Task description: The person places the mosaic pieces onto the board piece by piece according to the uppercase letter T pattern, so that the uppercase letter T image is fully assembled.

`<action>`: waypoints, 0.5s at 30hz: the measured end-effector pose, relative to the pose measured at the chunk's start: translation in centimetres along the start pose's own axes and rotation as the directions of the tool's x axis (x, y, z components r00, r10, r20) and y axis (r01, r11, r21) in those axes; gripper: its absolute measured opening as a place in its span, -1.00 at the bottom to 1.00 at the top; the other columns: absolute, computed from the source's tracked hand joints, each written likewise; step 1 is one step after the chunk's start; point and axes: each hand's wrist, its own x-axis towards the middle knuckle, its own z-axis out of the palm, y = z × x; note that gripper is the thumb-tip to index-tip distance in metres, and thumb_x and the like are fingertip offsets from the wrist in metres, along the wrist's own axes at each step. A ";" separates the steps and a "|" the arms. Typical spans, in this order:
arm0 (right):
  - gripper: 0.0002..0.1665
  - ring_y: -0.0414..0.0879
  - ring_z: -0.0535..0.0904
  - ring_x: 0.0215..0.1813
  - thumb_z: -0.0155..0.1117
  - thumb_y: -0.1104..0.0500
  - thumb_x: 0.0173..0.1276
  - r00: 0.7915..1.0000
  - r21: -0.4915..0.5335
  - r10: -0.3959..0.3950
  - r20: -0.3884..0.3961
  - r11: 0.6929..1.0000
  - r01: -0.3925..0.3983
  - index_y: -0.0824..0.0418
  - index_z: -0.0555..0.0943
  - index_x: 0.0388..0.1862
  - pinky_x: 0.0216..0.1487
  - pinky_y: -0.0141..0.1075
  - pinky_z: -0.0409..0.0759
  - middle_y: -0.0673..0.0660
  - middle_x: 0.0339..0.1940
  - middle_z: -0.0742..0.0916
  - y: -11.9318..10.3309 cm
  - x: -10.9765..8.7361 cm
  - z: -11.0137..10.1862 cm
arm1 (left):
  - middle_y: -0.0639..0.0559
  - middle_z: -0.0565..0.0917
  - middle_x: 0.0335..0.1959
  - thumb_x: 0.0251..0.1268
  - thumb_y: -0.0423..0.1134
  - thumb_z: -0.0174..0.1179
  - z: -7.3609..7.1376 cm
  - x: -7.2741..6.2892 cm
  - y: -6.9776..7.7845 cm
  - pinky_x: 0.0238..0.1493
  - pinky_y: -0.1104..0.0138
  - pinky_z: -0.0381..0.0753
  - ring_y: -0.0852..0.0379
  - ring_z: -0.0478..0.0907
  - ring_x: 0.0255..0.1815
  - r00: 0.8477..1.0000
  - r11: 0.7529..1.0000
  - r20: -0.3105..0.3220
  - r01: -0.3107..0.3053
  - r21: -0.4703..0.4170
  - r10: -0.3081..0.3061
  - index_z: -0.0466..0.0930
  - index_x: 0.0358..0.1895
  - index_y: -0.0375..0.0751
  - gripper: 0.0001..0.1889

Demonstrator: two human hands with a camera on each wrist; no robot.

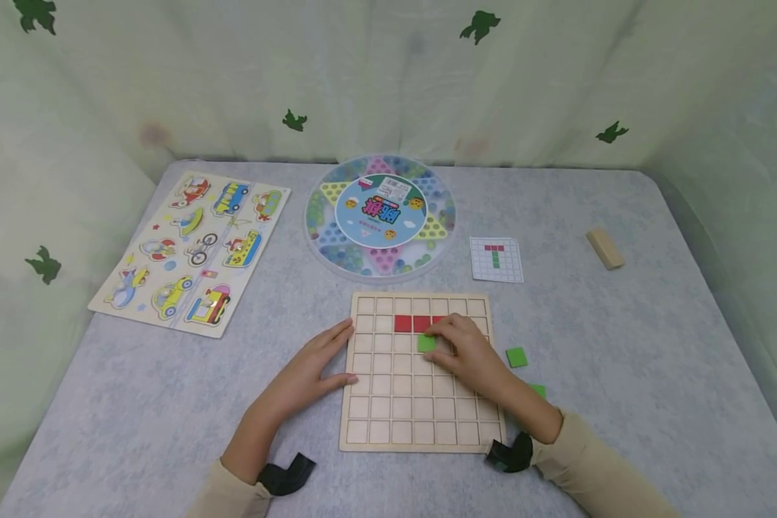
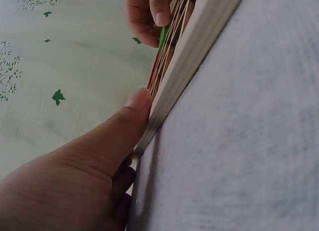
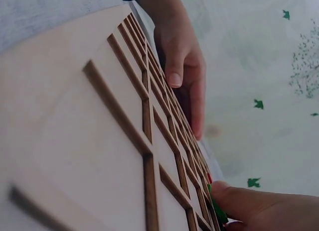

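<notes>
The square wooden grid board held three red tiles, set side by side in its second row from the far edge. A green tile was at the third row, on the near side of the middle red one — whether it sat fully in its cell could not be told. The right hand pinched it between thumb and fingers. The left hand was spread, fingers nearly straight, touching the board's left edge.

A puzzle board carried picture pieces of vehicles, and a round game box showed coloured balls around its rim. The green tile was thin, flat and squarish, bright and plain; two loose green tiles lay right of the board — one partly hidden by the right forearm.
</notes>
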 end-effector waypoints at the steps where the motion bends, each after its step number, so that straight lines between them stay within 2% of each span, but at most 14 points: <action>1: -0.71 -0.11 0.37 -0.04 0.31 0.10 0.17 1.000 -0.007 -0.005 -0.001 1.000 0.005 0.10 0.60 -0.11 -0.14 -0.25 0.42 -0.04 -0.14 0.53 0.0 0.0 0.0 | 0.03 0.05 0.39 0.09 -0.03 0.24 0.0 0.0 0.0 0.25 0.10 0.13 0.01 0.01 0.35 1.000 1.000 0.000 0.000 0.000 0.000 0.06 0.38 -0.21 -0.19; 11: -0.75 -0.15 0.36 -0.13 0.32 0.18 0.16 0.997 -0.015 -0.061 -0.038 0.998 0.060 0.08 0.64 -0.14 -0.28 -0.31 0.39 -0.05 -0.16 0.53 0.2 0.0 0.2 | 0.04 0.04 0.39 0.10 -0.01 0.23 0.0 -0.1 0.0 0.24 0.10 0.14 0.01 0.01 0.35 1.000 1.000 -0.005 -0.004 0.000 0.004 0.06 0.38 -0.20 -0.18; 15: -0.69 -0.17 0.35 -0.08 0.31 0.12 0.17 1.000 0.009 -0.031 0.005 0.999 0.031 0.07 0.61 -0.07 -0.22 -0.29 0.41 -0.07 -0.12 0.51 0.0 0.0 -0.1 | 0.04 0.05 0.39 0.10 0.00 0.23 0.0 0.0 0.0 0.24 0.10 0.14 0.02 0.01 0.35 1.000 1.000 -0.005 -0.004 -0.004 0.004 0.06 0.38 -0.20 -0.19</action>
